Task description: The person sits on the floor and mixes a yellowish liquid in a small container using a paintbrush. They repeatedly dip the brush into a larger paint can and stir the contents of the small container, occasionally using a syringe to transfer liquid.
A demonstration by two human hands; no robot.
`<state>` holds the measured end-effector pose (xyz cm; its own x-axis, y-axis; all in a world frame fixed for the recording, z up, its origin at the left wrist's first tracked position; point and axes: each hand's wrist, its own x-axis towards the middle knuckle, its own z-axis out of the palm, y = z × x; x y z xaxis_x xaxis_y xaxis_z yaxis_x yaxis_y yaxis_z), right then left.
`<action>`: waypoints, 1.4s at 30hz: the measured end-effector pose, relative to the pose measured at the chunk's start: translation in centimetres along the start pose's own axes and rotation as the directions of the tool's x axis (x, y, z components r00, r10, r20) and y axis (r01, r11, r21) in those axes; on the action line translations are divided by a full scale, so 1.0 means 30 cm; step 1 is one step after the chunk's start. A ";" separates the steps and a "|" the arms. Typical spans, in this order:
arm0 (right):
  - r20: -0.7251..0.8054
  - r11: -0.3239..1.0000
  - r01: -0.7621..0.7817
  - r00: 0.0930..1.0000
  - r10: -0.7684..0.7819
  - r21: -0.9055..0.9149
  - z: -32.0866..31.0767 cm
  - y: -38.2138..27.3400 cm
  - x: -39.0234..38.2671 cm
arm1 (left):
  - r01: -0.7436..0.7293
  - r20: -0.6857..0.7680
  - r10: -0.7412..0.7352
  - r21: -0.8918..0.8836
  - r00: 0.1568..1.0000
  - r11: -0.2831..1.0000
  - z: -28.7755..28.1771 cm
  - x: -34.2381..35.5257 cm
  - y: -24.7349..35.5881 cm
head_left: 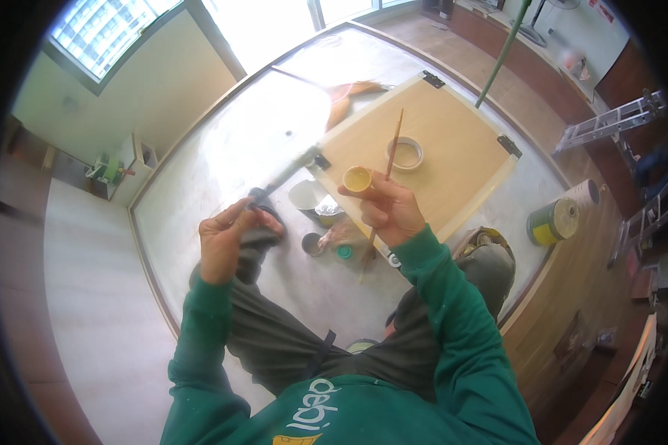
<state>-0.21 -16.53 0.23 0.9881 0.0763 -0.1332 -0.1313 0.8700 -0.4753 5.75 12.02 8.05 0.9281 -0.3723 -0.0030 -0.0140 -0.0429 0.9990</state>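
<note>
My right hand (390, 211) is closed, holding up a small round cup (357, 179) of yellow stuff, perhaps paint. Through the same fingers runs a long thin brown paintbrush (394, 144), slanting up past the cup. My left hand (226, 241) pinches the dark end of a slim grey object (293, 167), tube-like and blurred; its exact kind is unclear. Beyond both hands lies a wooden drawing board (453, 137) with pale taped edges and black corner clips (509, 144). A roll of tape (406, 153) rests flat on it, behind the brush.
Between my legs and the board stand a white tub (304, 195), a dark round pot (312, 244), a crumpled cloth (339, 236) and a green cap (344, 252). A can (553, 220) sits at the platform's right edge. A ladder (612, 120) leans farther right.
</note>
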 end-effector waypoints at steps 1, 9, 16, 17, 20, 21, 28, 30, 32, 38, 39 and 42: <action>-0.003 1.000 0.007 1.000 -0.007 -0.003 0.010 -0.004 -0.004 | -0.022 0.010 0.022 0.033 1.000 0.999 0.018 -0.003 0.017; 0.045 0.999 0.045 0.998 -0.045 0.004 0.031 -0.023 -0.032 | -0.141 0.108 0.124 0.172 0.986 0.975 0.036 -0.009 0.088; 0.051 0.998 0.063 0.997 -0.064 0.025 0.046 -0.040 -0.053 | -0.286 0.180 0.238 0.329 0.954 0.900 0.023 0.018 0.126; 0.057 0.997 0.067 0.996 -0.068 0.026 0.043 -0.041 -0.054 | -0.294 0.184 0.244 0.334 0.952 0.895 0.025 0.020 0.133; 0.056 0.997 0.071 0.996 -0.072 0.027 0.044 -0.046 -0.060 | -0.317 0.201 0.259 0.353 0.945 0.880 0.031 0.025 0.149; 0.053 0.997 0.071 0.996 -0.072 0.027 0.044 -0.047 -0.062 | -0.324 0.211 0.261 0.362 0.942 0.874 0.032 0.027 0.152; 0.051 0.997 0.073 0.996 -0.074 0.037 0.054 -0.049 -0.066 | -0.327 0.216 0.263 0.364 0.940 0.872 0.031 0.030 0.164; 0.041 0.997 0.070 0.997 -0.071 0.041 0.058 -0.047 -0.068 | -0.341 0.226 0.275 0.353 0.935 0.871 0.028 0.032 0.161; 0.034 0.997 0.068 0.997 -0.069 0.043 0.064 -0.047 -0.071 | -0.349 0.231 0.281 0.350 0.931 0.869 0.027 0.034 0.158; 0.038 0.997 0.055 0.998 -0.056 0.045 0.063 -0.049 -0.070 | -0.365 0.250 0.289 0.351 0.924 0.863 0.023 0.046 0.130; 0.039 0.998 0.056 0.998 -0.057 0.041 0.063 -0.050 -0.070 | -0.366 0.252 0.289 0.351 0.924 0.862 0.023 0.047 0.128; 0.018 0.997 0.052 0.998 -0.053 0.059 0.082 -0.054 -0.078 | -0.369 0.259 0.290 0.352 0.921 0.860 0.028 0.051 0.123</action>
<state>-2.11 -16.91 3.45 0.9950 0.0393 -0.0921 -0.0753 0.8998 -0.4298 6.81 10.51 11.68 0.7545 -0.5959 0.2749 -0.4857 -0.2253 0.8446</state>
